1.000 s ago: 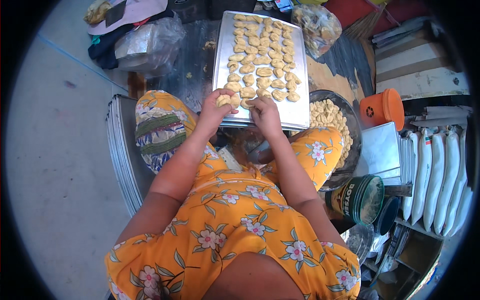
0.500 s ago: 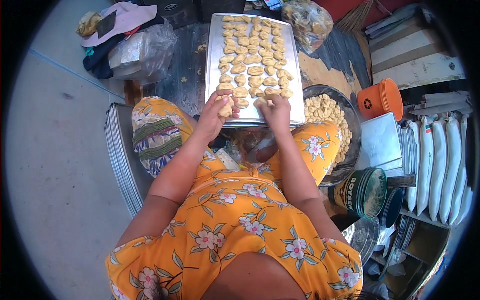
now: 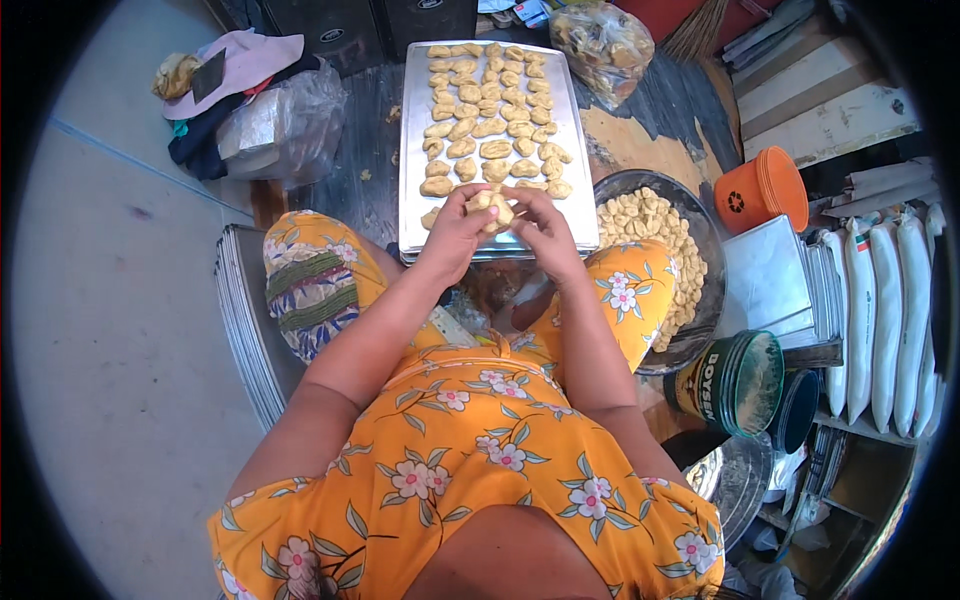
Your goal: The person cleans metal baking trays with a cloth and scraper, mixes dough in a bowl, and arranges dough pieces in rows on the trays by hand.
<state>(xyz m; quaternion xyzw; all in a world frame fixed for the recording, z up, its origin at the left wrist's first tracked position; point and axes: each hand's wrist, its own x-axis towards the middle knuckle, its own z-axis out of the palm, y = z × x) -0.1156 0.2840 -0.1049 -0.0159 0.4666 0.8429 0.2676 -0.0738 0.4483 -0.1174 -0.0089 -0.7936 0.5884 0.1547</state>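
Over the near edge of a metal baking tray point(image 3: 411, 160), my left hand point(image 3: 458, 238) is closed round a lump of pale yellow dough point(image 3: 491, 211), perhaps more than one piece. My right hand point(image 3: 548, 236) meets it from the other side, its fingers curled against the dough and its thumb lower down. Rows of small shaped dough pieces point(image 3: 494, 149) cover the tray. Some of the nearest ones are hidden behind my hands.
By my right knee stands a wide dark basin point(image 3: 716, 300) heaped with dough lumps point(image 3: 650, 217). Beyond it are an orange bucket point(image 3: 765, 195), stacked trays point(image 3: 765, 285) and a green-rimmed bucket point(image 3: 750, 383). A filled plastic bag point(image 3: 602, 50) lies behind the tray; more trays point(image 3: 250, 310) lean at my left.
My right hand has left the tray's near right corner and come to the dough in my left hand. My left hand has moved slightly right. The view has shifted a little.
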